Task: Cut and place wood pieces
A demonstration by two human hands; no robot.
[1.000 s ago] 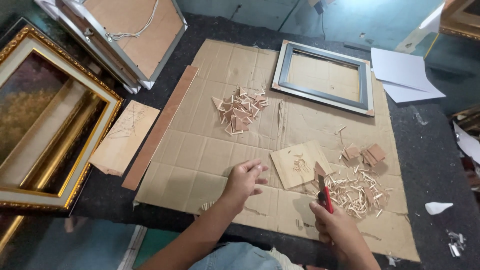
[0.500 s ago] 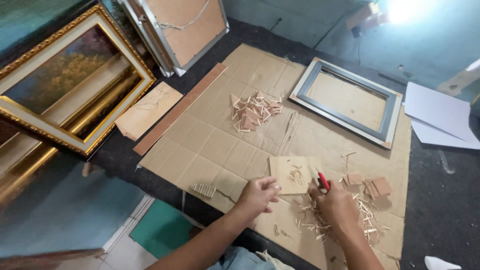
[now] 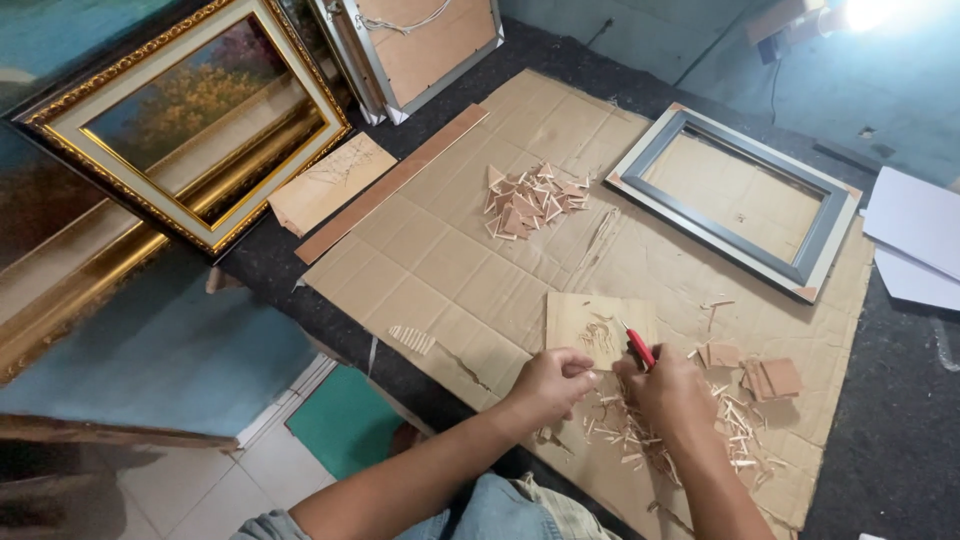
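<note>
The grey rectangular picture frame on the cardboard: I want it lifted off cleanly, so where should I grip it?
Probably grip the grey rectangular picture frame by its near long rail, from the inside opening: it lies flat and open-centred, so fingers can hook under that rail.

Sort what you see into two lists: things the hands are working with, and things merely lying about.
In use: left hand, right hand, red-handled knife, small wooden board, wood slivers.

Lying about: grey frame, gold frame, pile of wood chips, white sheets.

Teal wall (image 3: 640, 40); bright lamp (image 3: 868, 12); tiled floor (image 3: 260, 470).
</note>
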